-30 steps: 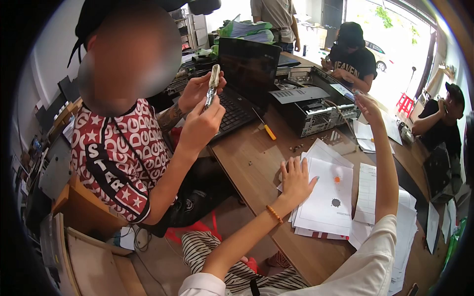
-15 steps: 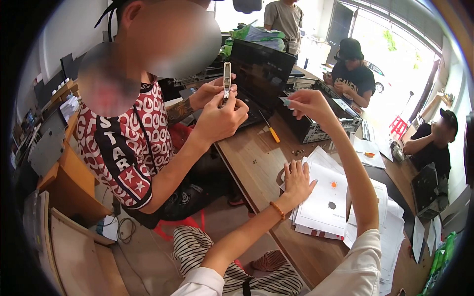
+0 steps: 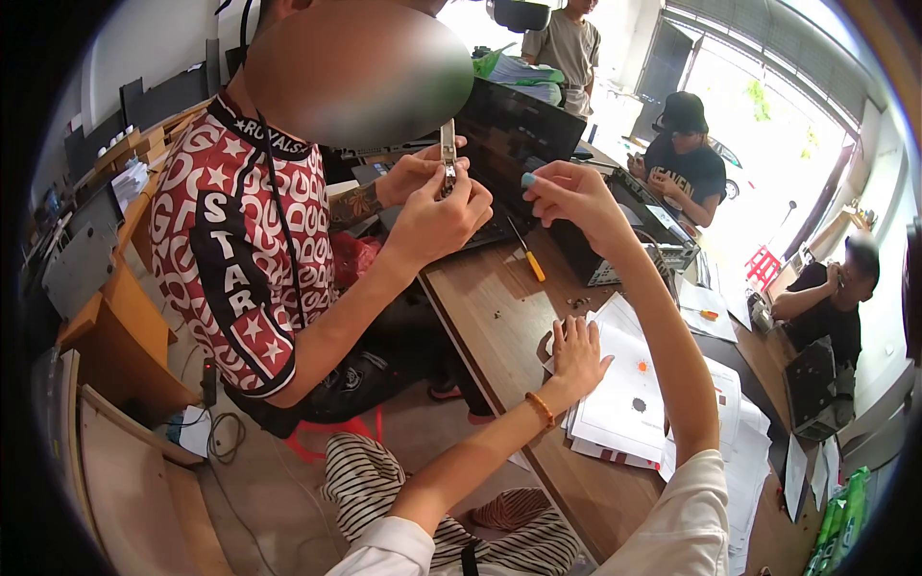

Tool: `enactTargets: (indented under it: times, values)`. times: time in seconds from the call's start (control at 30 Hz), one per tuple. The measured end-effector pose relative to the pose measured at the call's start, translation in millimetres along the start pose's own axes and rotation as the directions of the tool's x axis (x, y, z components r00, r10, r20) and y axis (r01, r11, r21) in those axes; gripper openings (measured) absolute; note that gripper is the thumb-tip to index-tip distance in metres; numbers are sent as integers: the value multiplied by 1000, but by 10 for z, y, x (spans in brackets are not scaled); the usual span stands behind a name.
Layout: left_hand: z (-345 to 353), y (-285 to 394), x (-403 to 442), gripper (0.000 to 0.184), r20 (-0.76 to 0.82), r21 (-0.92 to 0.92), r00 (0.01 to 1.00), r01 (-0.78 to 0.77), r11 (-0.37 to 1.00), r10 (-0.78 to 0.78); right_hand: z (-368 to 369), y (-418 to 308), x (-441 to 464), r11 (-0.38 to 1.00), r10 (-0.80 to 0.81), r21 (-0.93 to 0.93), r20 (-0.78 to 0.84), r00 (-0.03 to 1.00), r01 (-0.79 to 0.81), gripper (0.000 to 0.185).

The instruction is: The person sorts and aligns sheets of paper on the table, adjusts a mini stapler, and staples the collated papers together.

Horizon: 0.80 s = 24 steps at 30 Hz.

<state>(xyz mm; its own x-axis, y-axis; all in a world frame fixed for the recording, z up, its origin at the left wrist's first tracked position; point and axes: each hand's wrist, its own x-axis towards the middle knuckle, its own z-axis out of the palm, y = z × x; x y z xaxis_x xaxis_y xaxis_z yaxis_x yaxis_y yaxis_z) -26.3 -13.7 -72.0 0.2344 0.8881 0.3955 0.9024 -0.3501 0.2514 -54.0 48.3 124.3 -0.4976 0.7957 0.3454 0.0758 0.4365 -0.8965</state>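
Observation:
My left hand (image 3: 577, 357), with a beaded bracelet at the wrist, lies flat with fingers spread on a stack of white printed sheets (image 3: 615, 408). Over the table, my right hand (image 3: 579, 206) is raised with its fingertips pinched together. A small teal spot shows at those fingertips; whether it is a held piece or a nail I cannot tell. Left of it, a person in a red patterned shirt (image 3: 259, 250) holds a slim metal tool (image 3: 448, 154), possibly a stapler, upright in both hands. A screwdriver with a yellow handle (image 3: 534, 266) lies on the table below my right hand.
An open laptop (image 3: 519, 120) stands behind the hands, with an opened computer case (image 3: 653, 230) to its right. Small loose bits (image 3: 579, 301) lie near the papers. More sheets (image 3: 744, 461) spread rightward. Other people sit or stand farther back.
My right hand has moved slightly left relative to the table, nearer the metal tool. The person beside me has leaned closer. My left hand stays flat on the papers. The view has shifted slightly.

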Motion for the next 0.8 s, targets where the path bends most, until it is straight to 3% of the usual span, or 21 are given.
enactTargets:
  times: [0.03, 0.07, 0.1, 0.13, 0.2, 0.23, 0.3, 0.43, 0.5, 0.53, 0.6, 0.8]
  values:
    - [4, 0, 0, 61, 4, 9, 1000, -1, 1000, 1, 26, 10, 13, 1000, 2, -4, 2, 1000, -2, 17]
    - [9, -2, -6, 61, 2, 4, 1000, 1, 1000, -1, 63, 25, 35, 956, 101, 281, -46, 994, -84, 16]
    - [24, -5, -11, 61, -22, 11, 1000, -3, 1000, 3, 105, 27, 57, 826, 209, 545, -64, 976, -141, 15]
    - [38, -2, -14, 60, -45, 18, 999, -7, 1000, 8, 152, 25, 103, 829, 210, 541, -63, 976, -144, 15]
    - [19, -2, -17, 60, -24, 22, 1000, -7, 1000, 7, 205, 13, 246, 608, 385, 765, -51, 922, -211, 16]
    - [-10, -3, -23, 59, 2, 28, 1000, -7, 1000, 7, 193, 35, 312, 609, 385, 764, -51, 921, -212, 16]
    - [-76, 8, -20, 61, 51, 39, 999, -4, 999, 2, 197, 39, 435, 665, 294, 678, 147, 944, -313, 19]
    - [-62, 16, -31, 63, 71, 110, 997, 8, 994, -16, 354, -21, 631, 805, 215, 529, 163, 963, -269, 21]
    - [-68, 22, -31, 63, 90, 113, 996, 13, 993, -23, 449, -60, 664, 943, 156, 294, 20, 987, -155, 20]
    - [-88, 18, -31, 62, 109, 116, 994, 13, 993, -26, 479, -80, 656, 943, 155, 293, 26, 988, -156, 20]
    - [-98, 14, -33, 62, 103, 106, 995, 8, 994, -19, 502, -84, 603, 991, 123, 62, -39, 992, -120, 20]
    - [-28, 5, -44, 61, 31, 50, 1000, 6, 999, -8, 377, -63, 345, 992, 113, -47, -25, 993, -114, 20]
